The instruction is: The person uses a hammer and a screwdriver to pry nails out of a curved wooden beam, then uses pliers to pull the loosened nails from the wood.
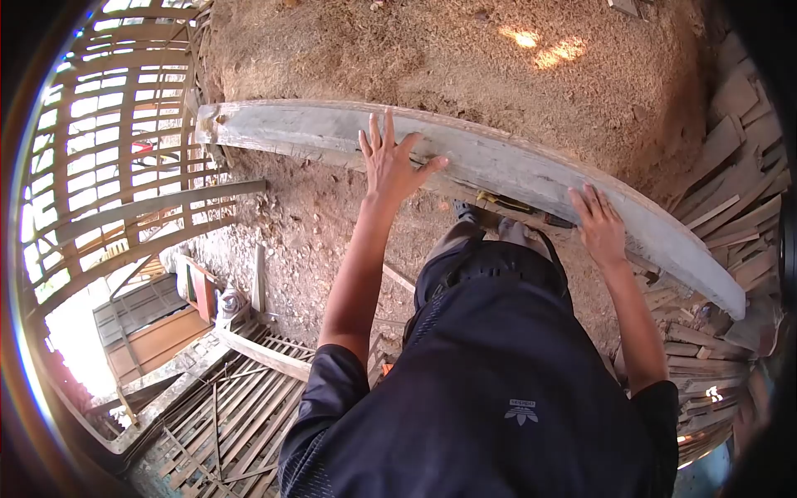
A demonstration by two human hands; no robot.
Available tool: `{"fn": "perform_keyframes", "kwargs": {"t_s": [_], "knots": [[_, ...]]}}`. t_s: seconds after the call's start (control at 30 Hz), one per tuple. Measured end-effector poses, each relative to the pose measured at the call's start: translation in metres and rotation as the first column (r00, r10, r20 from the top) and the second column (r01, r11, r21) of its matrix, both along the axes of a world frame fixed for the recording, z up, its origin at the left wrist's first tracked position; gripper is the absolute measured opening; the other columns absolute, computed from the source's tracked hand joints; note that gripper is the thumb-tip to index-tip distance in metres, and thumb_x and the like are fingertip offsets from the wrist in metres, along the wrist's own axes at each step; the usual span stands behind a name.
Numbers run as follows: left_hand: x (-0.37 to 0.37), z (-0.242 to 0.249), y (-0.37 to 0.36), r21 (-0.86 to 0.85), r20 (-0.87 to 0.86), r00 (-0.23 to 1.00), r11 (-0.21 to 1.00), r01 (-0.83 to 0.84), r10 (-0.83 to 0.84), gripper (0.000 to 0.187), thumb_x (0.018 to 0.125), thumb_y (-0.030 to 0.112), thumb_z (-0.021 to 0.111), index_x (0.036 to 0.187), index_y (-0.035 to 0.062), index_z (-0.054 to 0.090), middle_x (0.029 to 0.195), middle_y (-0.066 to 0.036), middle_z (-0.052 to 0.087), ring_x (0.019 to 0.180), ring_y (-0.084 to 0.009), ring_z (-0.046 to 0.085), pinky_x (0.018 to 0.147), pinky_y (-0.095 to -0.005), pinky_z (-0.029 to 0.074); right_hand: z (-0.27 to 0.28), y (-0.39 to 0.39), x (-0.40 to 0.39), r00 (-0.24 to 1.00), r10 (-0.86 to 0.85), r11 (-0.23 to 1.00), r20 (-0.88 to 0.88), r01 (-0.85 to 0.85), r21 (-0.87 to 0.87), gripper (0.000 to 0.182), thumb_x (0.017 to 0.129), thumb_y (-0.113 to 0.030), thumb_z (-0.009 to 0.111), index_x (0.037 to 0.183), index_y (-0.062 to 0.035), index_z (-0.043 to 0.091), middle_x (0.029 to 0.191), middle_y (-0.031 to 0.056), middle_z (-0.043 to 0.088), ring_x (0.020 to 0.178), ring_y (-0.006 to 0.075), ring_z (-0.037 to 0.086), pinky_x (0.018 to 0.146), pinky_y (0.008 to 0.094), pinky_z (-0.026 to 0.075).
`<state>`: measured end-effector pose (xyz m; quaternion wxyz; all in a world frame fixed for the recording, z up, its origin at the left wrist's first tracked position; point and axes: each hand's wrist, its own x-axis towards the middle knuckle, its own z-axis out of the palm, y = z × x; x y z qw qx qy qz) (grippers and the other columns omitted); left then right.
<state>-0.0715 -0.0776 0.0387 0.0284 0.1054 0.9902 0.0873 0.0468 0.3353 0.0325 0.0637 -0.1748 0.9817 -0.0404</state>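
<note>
A long grey plank (pixel 498 158) stretches across the view in front of my body, curved by the lens. My left hand (pixel 392 166) lies on its left-middle part with the fingers spread and the thumb apart. Farther right, my right hand (pixel 599 222) rests its fingertips on the plank's near part, its fingers stretched out. Neither hand is wrapped round anything. Under the near edge, between my hands, a yellow and dark object (pixel 504 203) shows in part; what it is I cannot make out.
Sawdust (pixel 398 58) is heaped beyond the plank. A slatted lattice wall (pixel 124 116) stands at the left. Wood offcuts (pixel 730 174) pile up at the right. Thin wooden strips (pixel 241 407) lie at the lower left, near a brown panel (pixel 158 344).
</note>
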Motion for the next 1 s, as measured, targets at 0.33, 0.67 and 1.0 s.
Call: {"fn": "perform_keyframes", "kwargs": {"t_s": [0.33,0.67,1.0], "knots": [[-0.003,0.003,0.004,0.019,0.006,0.992,0.992,0.122,-0.122,0.060,0.082,0.068,0.065,0.115,0.0191,0.074,0.162,-0.014,0.029,0.149,-0.0428,0.020,0.118,-0.0633,0.015,-0.007,0.001,0.002,0.997,0.017,0.998,-0.074,-0.012,0.065,0.067,0.084,-0.007,0.064,0.146,-0.0249,0.049,0.143,0.0124,0.055,0.123,0.0348,0.060,0.102,0.0419,0.051],[0.009,-0.006,0.001,0.043,-0.072,0.992,0.993,0.107,-0.104,0.055,0.084,0.062,0.066,0.114,0.0171,0.074,0.155,-0.014,0.040,0.143,-0.0427,0.032,0.116,-0.0614,0.021,-0.013,0.000,0.007,0.991,0.017,0.996,-0.136,-0.004,0.092,0.058,0.087,-0.011,0.059,0.143,-0.0252,0.051,0.142,0.0123,0.057,0.121,0.0341,0.062,0.099,0.0416,0.053],[0.043,-0.024,0.022,0.367,-0.142,0.937,0.896,-0.250,0.320,0.082,0.090,0.050,0.068,0.153,0.0101,0.034,0.160,-0.026,0.021,0.147,-0.0465,0.021,0.118,-0.0590,0.022,0.005,0.006,-0.016,1.000,-0.002,1.000,-0.006,0.002,-0.031,0.070,0.078,-0.011,0.074,0.143,-0.0223,0.052,0.141,0.0132,0.057,0.121,0.0348,0.062,0.101,0.0414,0.053]]}}
